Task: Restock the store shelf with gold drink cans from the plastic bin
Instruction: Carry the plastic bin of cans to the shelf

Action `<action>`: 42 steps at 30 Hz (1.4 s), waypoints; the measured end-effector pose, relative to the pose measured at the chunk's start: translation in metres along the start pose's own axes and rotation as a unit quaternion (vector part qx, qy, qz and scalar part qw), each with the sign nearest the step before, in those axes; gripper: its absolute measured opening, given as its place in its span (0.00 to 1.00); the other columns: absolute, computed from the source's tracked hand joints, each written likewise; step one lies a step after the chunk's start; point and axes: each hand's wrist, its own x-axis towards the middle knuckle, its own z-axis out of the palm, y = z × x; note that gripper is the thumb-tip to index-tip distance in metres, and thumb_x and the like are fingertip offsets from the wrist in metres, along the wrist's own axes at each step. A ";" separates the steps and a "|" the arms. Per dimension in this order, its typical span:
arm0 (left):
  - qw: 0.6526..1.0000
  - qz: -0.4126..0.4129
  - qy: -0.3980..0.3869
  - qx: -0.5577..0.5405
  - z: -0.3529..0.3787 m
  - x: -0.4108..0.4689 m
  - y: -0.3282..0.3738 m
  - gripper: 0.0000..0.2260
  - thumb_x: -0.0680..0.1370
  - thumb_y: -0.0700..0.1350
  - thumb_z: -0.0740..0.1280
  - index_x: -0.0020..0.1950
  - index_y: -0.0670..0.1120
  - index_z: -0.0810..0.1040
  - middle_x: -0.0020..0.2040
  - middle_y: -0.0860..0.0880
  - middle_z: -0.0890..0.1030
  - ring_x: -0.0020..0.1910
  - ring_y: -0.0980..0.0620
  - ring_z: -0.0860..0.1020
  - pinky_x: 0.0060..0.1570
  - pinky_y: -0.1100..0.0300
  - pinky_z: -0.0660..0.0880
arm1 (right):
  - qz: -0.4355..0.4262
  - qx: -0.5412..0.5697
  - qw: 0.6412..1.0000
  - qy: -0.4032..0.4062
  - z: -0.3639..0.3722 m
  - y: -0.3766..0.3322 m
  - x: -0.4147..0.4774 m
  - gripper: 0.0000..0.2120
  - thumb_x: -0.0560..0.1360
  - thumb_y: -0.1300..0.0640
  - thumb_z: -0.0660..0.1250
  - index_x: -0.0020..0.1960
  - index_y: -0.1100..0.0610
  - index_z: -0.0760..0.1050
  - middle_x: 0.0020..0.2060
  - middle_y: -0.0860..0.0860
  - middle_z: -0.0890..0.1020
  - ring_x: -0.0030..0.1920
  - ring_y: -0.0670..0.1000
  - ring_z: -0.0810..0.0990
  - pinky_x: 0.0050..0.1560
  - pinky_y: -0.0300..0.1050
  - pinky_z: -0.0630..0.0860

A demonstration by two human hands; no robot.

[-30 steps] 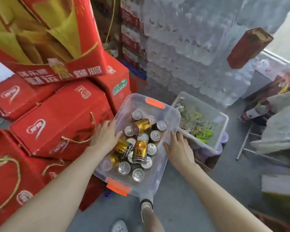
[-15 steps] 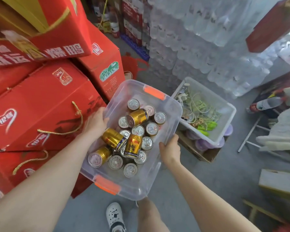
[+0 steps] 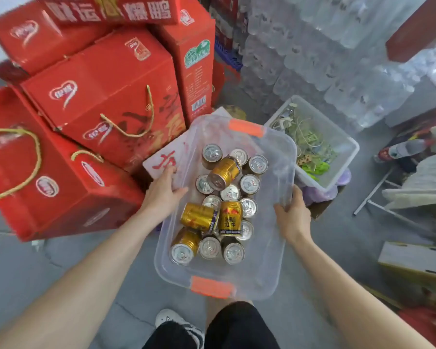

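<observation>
Between the two grips sits the bin (image 3: 285,157), held off the floor, each long rim clasped: left hand (image 3: 163,195) on one side, right hand (image 3: 291,217) on the other. Gold cans (image 3: 224,172) fill its bottom, some upright, some tipped loose on top. Full cans likely make it heavy, and the thin clear walls may flex, so mid-rim holds keep it level. Loose cans could roll if tilted. Beyond the left grip stand red boxes (image 3: 106,96); beyond the right, another tub (image 3: 350,147).
</observation>
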 end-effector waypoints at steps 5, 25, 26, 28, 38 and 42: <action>0.998 -0.011 0.013 -0.052 0.012 -0.107 -0.056 0.21 0.75 0.49 0.69 0.66 0.49 0.68 0.44 0.48 0.79 0.43 0.45 0.80 0.44 0.51 0.75 | -0.062 -0.059 0.996 -0.002 0.004 0.034 -0.088 0.24 0.74 0.60 0.65 0.68 0.50 0.65 0.33 0.48 0.76 0.41 0.59 0.76 0.45 0.48 0.70; 0.897 -0.307 0.226 -0.223 -0.063 -0.425 -0.383 0.22 0.75 0.43 0.70 0.68 0.42 0.69 0.40 0.46 0.73 0.41 0.47 0.73 0.41 0.57 0.67 | -0.320 -0.219 0.883 -0.264 0.252 -0.060 -0.355 0.26 0.73 0.60 0.69 0.68 0.59 0.64 0.38 0.52 0.77 0.46 0.61 0.78 0.43 0.47 0.68; 0.885 -0.316 0.248 -0.234 -0.073 -0.433 -0.397 0.22 0.75 0.43 0.70 0.67 0.43 0.69 0.39 0.47 0.73 0.40 0.46 0.73 0.41 0.56 0.69 | -0.343 -0.220 0.872 -0.272 0.269 -0.077 -0.365 0.26 0.73 0.60 0.70 0.68 0.59 0.64 0.39 0.52 0.77 0.46 0.61 0.77 0.43 0.47 0.67; 0.859 -0.336 0.291 -0.256 -0.094 -0.445 -0.425 0.20 0.75 0.42 0.70 0.65 0.44 0.70 0.36 0.50 0.71 0.38 0.47 0.72 0.43 0.52 0.72 | -0.376 -0.225 0.853 -0.285 0.301 -0.116 -0.385 0.27 0.73 0.59 0.70 0.69 0.57 0.64 0.41 0.52 0.77 0.46 0.60 0.77 0.45 0.48 0.68; 0.737 -0.390 0.427 -0.351 -0.245 -0.460 -0.552 0.18 0.76 0.44 0.69 0.64 0.49 0.70 0.38 0.51 0.71 0.34 0.50 0.72 0.41 0.56 0.72 | -0.502 -0.256 0.754 -0.338 0.490 -0.332 -0.483 0.26 0.74 0.57 0.67 0.70 0.57 0.63 0.35 0.51 0.77 0.50 0.61 0.77 0.50 0.51 0.73; 0.688 -0.420 0.466 -0.365 -0.302 -0.470 -0.605 0.19 0.76 0.46 0.69 0.65 0.49 0.70 0.38 0.51 0.71 0.33 0.52 0.72 0.36 0.57 0.73 | -0.542 -0.272 0.704 -0.369 0.570 -0.410 -0.539 0.26 0.74 0.57 0.67 0.70 0.55 0.63 0.34 0.50 0.76 0.49 0.60 0.77 0.51 0.50 0.71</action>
